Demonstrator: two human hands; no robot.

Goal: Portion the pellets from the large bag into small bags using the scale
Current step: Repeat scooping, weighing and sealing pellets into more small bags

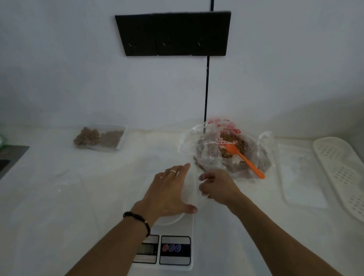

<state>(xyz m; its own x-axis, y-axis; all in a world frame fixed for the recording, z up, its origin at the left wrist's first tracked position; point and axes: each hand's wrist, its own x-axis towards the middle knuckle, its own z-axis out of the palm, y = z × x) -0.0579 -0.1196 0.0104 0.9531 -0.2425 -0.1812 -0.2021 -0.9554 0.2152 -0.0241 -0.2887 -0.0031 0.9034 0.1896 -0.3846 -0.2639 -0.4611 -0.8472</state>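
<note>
Hovering over the white digital scale [175, 251], the spread left hand [169, 193] and pinching right hand [217, 185] handle a small clear plastic bag [194, 188].

— What is the person wearing?
— The left hand [168, 192] has a thin silver ring [173, 172] on one finger, and a dark beaded bracelet [138, 220] circles that wrist (both forearms are bare). The right hand [217, 187] wears nothing.

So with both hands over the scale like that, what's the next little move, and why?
Probably spread the small clear bag open on the scale. The left hand lies flat over the platform, the right hand pinches the film, and the orange spoon waits in the large pellet bag.
</note>
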